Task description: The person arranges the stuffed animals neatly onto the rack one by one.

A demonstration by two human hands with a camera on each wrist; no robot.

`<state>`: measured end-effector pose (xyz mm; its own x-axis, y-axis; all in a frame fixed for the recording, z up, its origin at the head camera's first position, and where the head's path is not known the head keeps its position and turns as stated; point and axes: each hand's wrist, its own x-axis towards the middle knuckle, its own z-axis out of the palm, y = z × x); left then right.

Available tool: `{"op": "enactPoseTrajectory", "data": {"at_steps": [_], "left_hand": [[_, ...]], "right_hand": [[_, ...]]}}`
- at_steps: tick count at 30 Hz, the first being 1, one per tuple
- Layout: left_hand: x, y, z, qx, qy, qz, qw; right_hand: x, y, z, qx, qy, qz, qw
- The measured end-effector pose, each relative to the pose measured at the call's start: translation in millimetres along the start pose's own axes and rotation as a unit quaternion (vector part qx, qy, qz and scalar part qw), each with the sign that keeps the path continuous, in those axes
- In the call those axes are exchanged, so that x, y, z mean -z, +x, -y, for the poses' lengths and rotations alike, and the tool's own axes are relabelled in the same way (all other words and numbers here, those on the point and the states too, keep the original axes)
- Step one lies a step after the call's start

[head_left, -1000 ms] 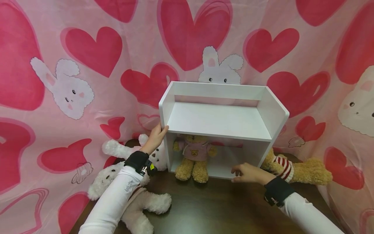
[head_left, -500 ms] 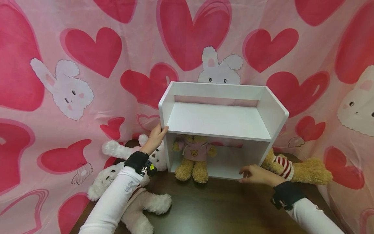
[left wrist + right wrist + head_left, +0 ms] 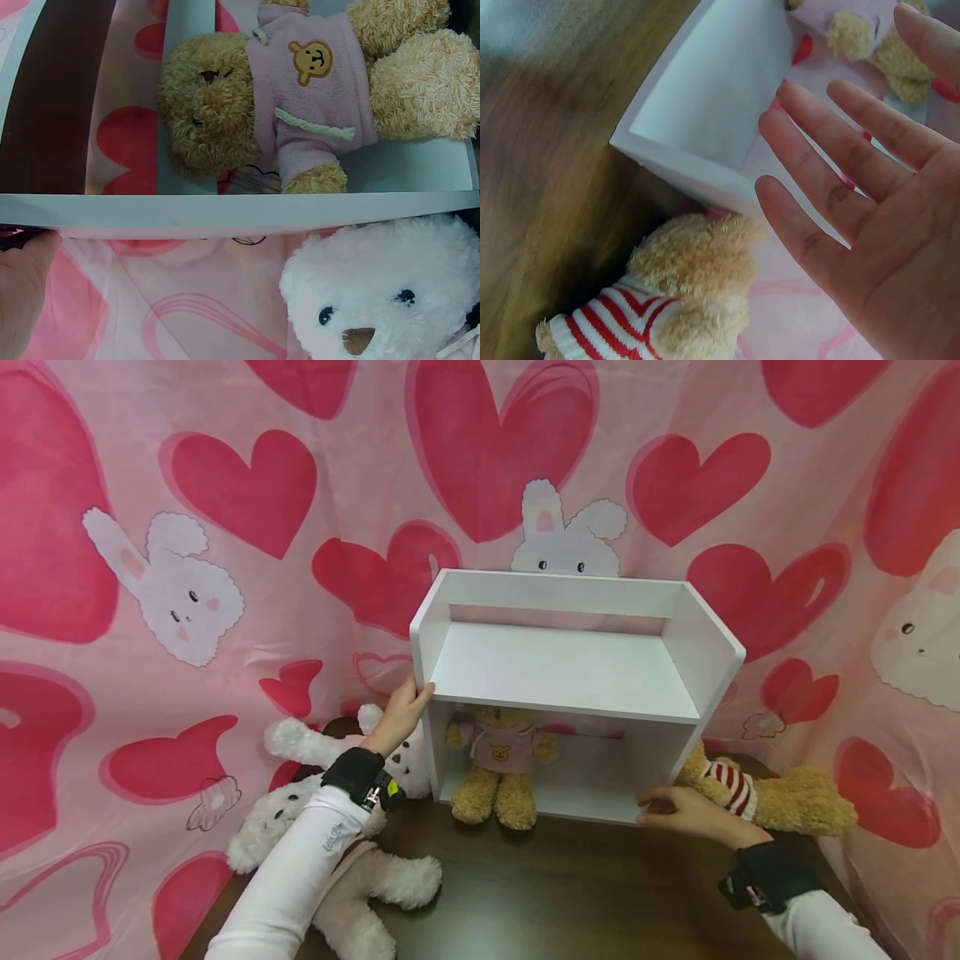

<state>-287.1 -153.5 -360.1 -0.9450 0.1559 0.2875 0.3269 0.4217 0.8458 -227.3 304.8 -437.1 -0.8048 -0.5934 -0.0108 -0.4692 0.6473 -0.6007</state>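
A white two-tier shelf (image 3: 566, 668) stands on the dark table. My left hand (image 3: 397, 718) holds the front edge of its left side panel, thumb toward the inside; the left wrist view shows only part of that hand at the panel (image 3: 225, 212). Inside the lower tier a tan teddy bear (image 3: 501, 768) in a pink hoodie sits upright, legs over the front edge. My right hand (image 3: 686, 812) is by the shelf's lower right front corner. Its fingers look straight and spread in the right wrist view, with nothing in them; whether they touch the shelf I cannot tell.
Right of the shelf lies a tan teddy bear (image 3: 787, 797) in a red-and-white striped top. At the left, a white plush toy (image 3: 408, 764) leans by the shelf, and another pale plush toy (image 3: 367, 893) lies under my left forearm. A pink heart-print cloth (image 3: 352, 468) hangs behind.
My right hand has moved to the right along the shelf's lower front edge, toward its right corner. The left hand, the shelf and the plush toys have stayed in place.
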Motion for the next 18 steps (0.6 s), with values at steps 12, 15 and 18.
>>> {"op": "enactPoseTrajectory", "data": {"at_steps": [12,15,18], "left_hand": [[0.1,0.5,1.0,-0.002,0.003,-0.006,1.0],[-0.1,0.9,1.7,-0.002,0.004,-0.006,1.0],[-0.2,1.0,1.8,0.001,0.005,-0.006,1.0]], "right_hand": [[29,-20.2,-2,-0.005,-0.028,-0.039,0.9988],[35,-24.0,-1,-0.039,-0.05,-0.04,0.9972],[39,-25.8,-2,-0.046,-0.068,-0.052,0.9953]]}}
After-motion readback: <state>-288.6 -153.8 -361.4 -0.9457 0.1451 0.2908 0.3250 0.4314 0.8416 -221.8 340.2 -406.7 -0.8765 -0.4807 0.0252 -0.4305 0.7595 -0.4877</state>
